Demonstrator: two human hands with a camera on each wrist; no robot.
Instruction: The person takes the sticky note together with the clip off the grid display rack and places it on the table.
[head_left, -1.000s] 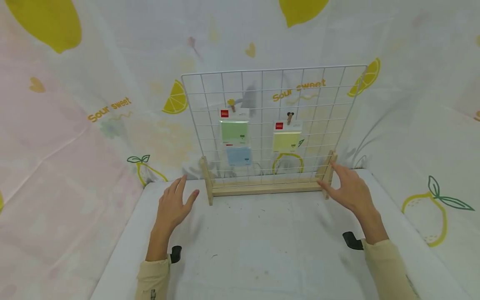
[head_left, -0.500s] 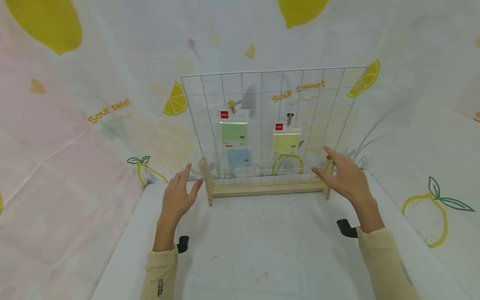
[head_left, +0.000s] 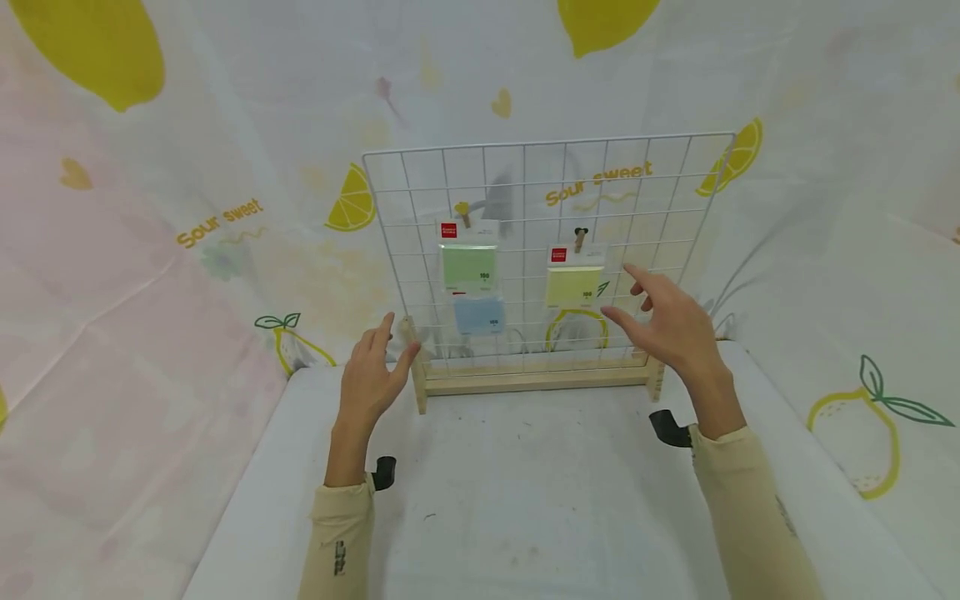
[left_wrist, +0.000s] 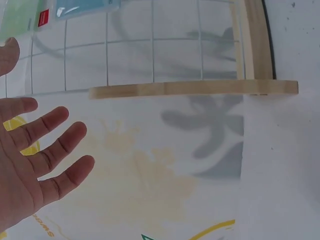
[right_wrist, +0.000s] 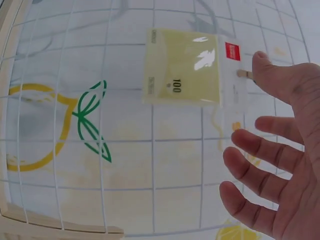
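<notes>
A white wire grid rack [head_left: 525,183] stands upright in a wooden base [head_left: 536,382]. On it hangs a pack of yellow sticky notes [head_left: 573,287], held by a small wooden clothespin [head_left: 580,240]. To the left, another clothespin [head_left: 464,215] holds a green pack [head_left: 468,268], with a blue pack [head_left: 479,316] below it. My right hand [head_left: 673,325] hovers just right of the yellow pack [right_wrist: 185,67], fingers spread and holding nothing. Beside the left wooden foot [head_left: 416,375] is my left hand [head_left: 372,379], its fingers loosely extended and nothing in them.
A white-covered table [head_left: 510,483] lies in front of the rack. Behind and at both sides hangs a lemon-print cloth [head_left: 285,100]. Black wrist mounts [head_left: 670,429] stick out inward from the sleeves.
My right hand has moved left and up, from the right wooden foot towards the yellow pack. The left hand has shifted right and slightly up. The rack and packs stay in place.
</notes>
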